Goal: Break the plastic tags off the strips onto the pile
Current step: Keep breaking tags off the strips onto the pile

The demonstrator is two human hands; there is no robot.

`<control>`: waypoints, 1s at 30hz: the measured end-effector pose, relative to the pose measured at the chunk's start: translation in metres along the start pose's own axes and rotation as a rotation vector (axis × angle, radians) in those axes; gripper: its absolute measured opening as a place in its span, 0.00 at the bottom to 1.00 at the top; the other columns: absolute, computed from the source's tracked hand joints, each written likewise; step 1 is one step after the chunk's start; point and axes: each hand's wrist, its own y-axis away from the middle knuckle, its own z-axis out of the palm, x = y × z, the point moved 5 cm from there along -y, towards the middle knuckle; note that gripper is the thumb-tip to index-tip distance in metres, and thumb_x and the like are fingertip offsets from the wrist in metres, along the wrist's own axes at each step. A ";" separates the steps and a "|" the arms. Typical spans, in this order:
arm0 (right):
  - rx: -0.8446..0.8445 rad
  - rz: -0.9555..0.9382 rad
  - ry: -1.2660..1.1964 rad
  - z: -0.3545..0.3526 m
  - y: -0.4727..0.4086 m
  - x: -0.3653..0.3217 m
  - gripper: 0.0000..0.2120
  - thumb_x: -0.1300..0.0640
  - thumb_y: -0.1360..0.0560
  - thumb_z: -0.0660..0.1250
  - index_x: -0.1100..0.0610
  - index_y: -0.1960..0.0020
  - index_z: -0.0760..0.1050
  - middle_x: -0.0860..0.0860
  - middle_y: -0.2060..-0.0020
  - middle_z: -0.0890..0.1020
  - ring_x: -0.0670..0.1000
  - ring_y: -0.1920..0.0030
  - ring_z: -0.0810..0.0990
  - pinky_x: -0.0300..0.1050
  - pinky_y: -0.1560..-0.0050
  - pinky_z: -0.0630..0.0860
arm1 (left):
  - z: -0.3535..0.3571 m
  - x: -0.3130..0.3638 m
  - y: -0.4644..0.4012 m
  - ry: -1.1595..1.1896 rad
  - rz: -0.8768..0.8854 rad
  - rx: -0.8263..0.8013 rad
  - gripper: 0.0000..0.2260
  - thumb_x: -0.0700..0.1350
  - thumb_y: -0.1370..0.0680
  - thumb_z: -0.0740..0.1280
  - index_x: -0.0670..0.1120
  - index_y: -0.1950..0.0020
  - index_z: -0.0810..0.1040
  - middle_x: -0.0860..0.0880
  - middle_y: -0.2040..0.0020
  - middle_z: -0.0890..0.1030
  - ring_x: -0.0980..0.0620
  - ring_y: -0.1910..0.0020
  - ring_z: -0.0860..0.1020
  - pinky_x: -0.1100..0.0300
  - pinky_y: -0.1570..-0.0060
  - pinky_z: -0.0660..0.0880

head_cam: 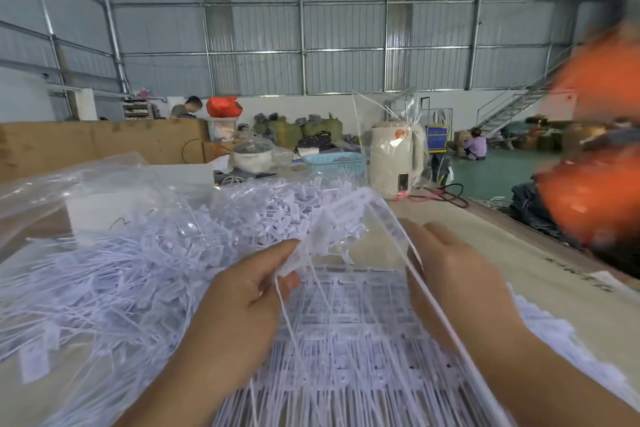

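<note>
A: What have your hands got?

B: Your left hand [242,291] pinches a white strip [349,215] of tags between thumb and fingers, held up above the work. Your right hand [450,274] has its fingers curled round the strip's other edge, the thin stems running down past your wrist.

A: And the pile?

B: The pile [121,270] of loose tags lies to the left of your hands on clear plastic sheet [69,180], spreading toward the far side of the table [512,246]. A stack of unbroken strips [346,340] lies near you, under both hands.

A: Anything further off?

B: A cream kettle [394,156] in clear wrap stands at the far right, a blue basket [334,163] just left of it. An orange blur [595,163] fills the right edge; you cannot tell what it is.
</note>
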 end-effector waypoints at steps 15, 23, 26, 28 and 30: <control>-0.421 0.039 -0.269 -0.033 0.009 -0.007 0.42 0.44 0.29 0.65 0.27 0.28 0.38 0.29 0.27 0.40 0.33 0.27 0.40 0.29 0.32 0.49 | 0.005 -0.024 0.003 -0.609 -0.022 -0.202 0.24 0.40 0.19 0.60 0.65 0.31 0.71 0.62 0.48 0.77 0.64 0.63 0.75 0.71 0.66 0.69; -0.217 -0.303 -0.118 0.000 0.012 -0.045 0.19 0.43 0.22 0.57 0.49 0.35 0.73 0.45 0.49 0.78 0.47 0.46 0.76 0.50 0.34 0.67 | 0.025 -0.003 0.011 -0.577 0.248 -0.222 0.24 0.37 0.23 0.64 0.63 0.35 0.74 0.64 0.54 0.75 0.63 0.53 0.74 0.60 0.52 0.75; -0.158 -0.291 -0.097 -0.005 0.005 -0.037 0.10 0.49 0.23 0.61 0.51 0.51 0.80 0.45 0.66 0.76 0.48 0.66 0.73 0.44 0.60 0.69 | 0.011 -0.011 0.007 -0.491 0.092 -0.126 0.15 0.44 0.25 0.71 0.64 0.47 0.79 0.64 0.52 0.78 0.65 0.52 0.77 0.64 0.55 0.75; -0.148 -0.267 -0.050 -0.011 0.002 -0.033 0.09 0.50 0.24 0.63 0.52 0.56 0.79 0.45 0.69 0.76 0.48 0.69 0.73 0.43 0.63 0.70 | 0.001 -0.016 0.004 -0.433 -0.005 -0.075 0.07 0.51 0.27 0.72 0.63 0.52 0.81 0.65 0.56 0.80 0.66 0.61 0.78 0.72 0.66 0.70; -0.168 -0.251 -0.002 -0.017 0.000 -0.032 0.09 0.48 0.23 0.62 0.50 0.57 0.78 0.44 0.70 0.76 0.49 0.69 0.74 0.43 0.65 0.69 | -0.005 -0.019 0.001 -0.298 -0.089 -0.052 0.04 0.53 0.30 0.75 0.59 0.57 0.81 0.59 0.66 0.80 0.62 0.74 0.74 0.72 0.74 0.65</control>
